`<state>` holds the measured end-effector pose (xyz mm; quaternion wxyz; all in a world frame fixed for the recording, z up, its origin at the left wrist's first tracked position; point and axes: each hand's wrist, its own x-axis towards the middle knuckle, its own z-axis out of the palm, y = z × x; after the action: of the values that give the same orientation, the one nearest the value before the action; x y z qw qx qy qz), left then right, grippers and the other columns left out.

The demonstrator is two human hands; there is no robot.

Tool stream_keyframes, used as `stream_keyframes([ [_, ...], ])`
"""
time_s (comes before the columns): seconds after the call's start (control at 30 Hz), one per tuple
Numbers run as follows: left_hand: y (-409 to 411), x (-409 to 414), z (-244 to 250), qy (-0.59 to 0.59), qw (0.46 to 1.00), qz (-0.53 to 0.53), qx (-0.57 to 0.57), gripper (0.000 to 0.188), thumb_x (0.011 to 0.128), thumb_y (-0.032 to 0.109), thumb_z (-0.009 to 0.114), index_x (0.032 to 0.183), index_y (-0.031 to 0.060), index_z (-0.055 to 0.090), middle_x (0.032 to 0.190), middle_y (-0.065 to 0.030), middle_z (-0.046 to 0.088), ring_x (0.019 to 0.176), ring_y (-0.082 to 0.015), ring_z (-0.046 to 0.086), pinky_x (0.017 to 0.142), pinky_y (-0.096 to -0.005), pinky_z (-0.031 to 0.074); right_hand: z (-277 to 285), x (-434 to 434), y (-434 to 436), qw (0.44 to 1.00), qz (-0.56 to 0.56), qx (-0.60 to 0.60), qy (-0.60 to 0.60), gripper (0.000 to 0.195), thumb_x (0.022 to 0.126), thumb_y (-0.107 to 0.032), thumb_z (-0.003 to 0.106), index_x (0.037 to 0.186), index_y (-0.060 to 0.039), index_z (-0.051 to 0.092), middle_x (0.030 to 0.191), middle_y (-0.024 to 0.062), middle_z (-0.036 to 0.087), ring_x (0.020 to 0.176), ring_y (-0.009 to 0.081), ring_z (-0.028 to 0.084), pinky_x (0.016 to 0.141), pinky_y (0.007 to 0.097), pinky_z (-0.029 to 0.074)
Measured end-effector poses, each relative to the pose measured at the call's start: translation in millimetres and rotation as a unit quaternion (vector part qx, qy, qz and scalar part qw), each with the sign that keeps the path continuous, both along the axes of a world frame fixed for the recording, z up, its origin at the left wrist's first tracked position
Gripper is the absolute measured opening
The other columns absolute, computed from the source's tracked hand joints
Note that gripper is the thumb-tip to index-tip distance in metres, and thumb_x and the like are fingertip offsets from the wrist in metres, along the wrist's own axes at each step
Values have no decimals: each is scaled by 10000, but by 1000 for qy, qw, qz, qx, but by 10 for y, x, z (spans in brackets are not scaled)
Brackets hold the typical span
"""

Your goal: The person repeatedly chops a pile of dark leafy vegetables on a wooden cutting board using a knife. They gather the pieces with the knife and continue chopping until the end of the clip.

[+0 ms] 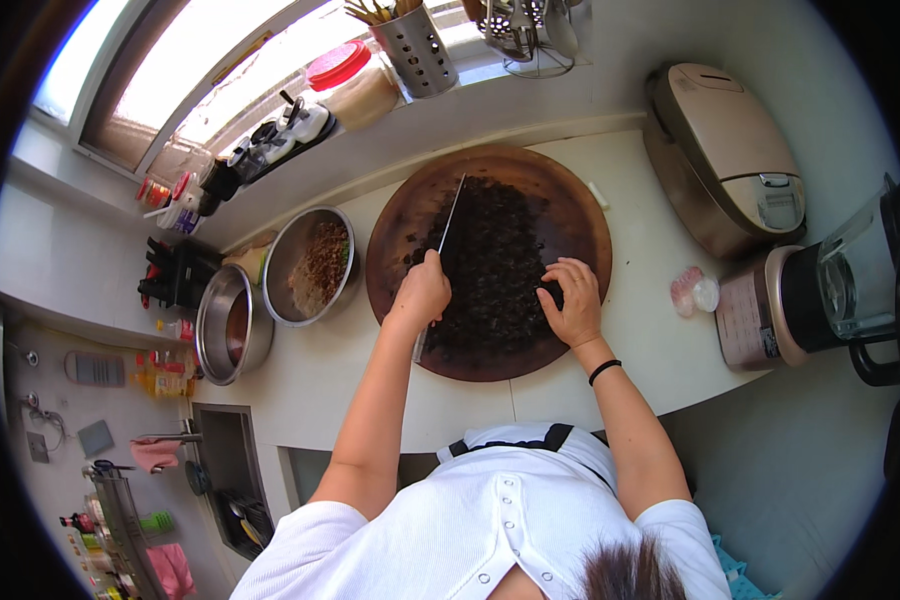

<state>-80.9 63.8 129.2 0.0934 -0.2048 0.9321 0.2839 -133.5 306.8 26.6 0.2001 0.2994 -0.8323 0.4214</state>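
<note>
My left hand [423, 291] grips a kitchen knife [452, 213] by the handle. Its blade, seen nearly edge-on, points away from me over the left side of a round wooden chopping board [570, 196]. Dark, wet-looking chopped food [493, 247] is spread across the middle of the board; its exact kind is unclear. At the right edge of this food is my right hand [574, 300], with curved fingers and the thumb apart. No held object shows in it, though some dark bits lie by the fingertips.
Left of the board stand a steel bowl [291, 251] of brown minced food and pale strands, and a second steel bowl [208, 330]. A rice cooker [727, 150], a blender [757, 307] and a small plastic bag [694, 291] are at right. Behind, jars and a utensil holder [418, 56] line the windowsill.
</note>
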Motion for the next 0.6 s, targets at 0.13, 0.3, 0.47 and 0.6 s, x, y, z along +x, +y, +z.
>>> stream_keyframes([
  [0.13,-113,30,192,27,999,7,25,104,909,64,426,908,-38,408,642,-205,594,445,-277,594,411,-406,486,-8,23,-4,1000,-2,6,1,239,849,-298,668,913,-81,592,1055,83,621,1126,315,538,971,442,413],
  [0.3,-82,135,294,81,996,38,-1,96,911,46,415,913,-50,416,642,-228,610,461,-315,615,437,-433,512,-16,13,31,1000,-7,7,0,235,851,-294,668,916,-82,594,1056,82,622,1133,313,534,971,443,410],
  [0.47,-213,192,-197,30,998,50,5,117,902,38,426,948,-68,408,699,-272,616,504,-344,633,478,-440,526,7,17,-30,1000,1,7,-9,229,856,-295,663,920,-86,597,1055,82,623,1144,310,533,972,444,408],
  [0.6,-229,131,-9,22,999,39,19,117,899,36,431,948,-70,418,710,-271,620,505,-335,634,485,-442,523,-13,15,-4,1000,1,10,-6,229,860,-298,660,922,-86,599,1056,81,625,1147,308,533,972,444,408],
])
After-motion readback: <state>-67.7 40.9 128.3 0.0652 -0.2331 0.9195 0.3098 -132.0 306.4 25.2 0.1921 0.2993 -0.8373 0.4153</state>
